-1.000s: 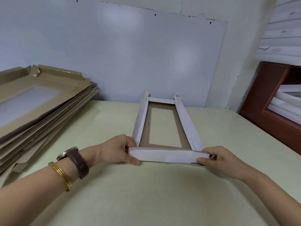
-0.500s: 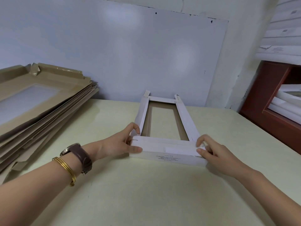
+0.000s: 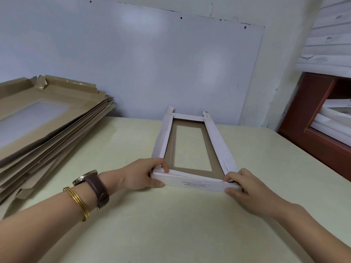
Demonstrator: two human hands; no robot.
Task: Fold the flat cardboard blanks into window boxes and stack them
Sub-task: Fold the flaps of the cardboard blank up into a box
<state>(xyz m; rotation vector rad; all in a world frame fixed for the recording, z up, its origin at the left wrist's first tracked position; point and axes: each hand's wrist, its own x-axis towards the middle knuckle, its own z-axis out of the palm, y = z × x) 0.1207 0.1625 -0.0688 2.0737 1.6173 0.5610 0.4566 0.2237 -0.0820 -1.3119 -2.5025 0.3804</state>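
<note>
Big pale board (image 3: 133,63) leans against the wall at the back, and the cream table (image 3: 171,234) fills the front. Far left on the table sits a sloping pile of brown blanks (image 3: 57,130), the top one showing its clear window. Over on the right is a red-brown shelf (image 3: 311,114) with white boxes (image 3: 334,118) lying inside.

Centre table, lying lengthwise away from the person, is the box (image 3: 216,141): white walls up on all four sides, brown inside, window in the floor flat on the table. The near wall carries a small block of print.

Both hands are on that near wall. The left hand (image 3: 140,175) grips the near-left corner, thumb on the outer face, fingers curled over the top edge. The right hand (image 3: 245,188) pinches the near-right corner the same way, thumb outside, fingers over the top.

On the left wrist, a brown-strapped watch (image 3: 95,185), and just behind it, gold bangles (image 3: 77,202).
</note>
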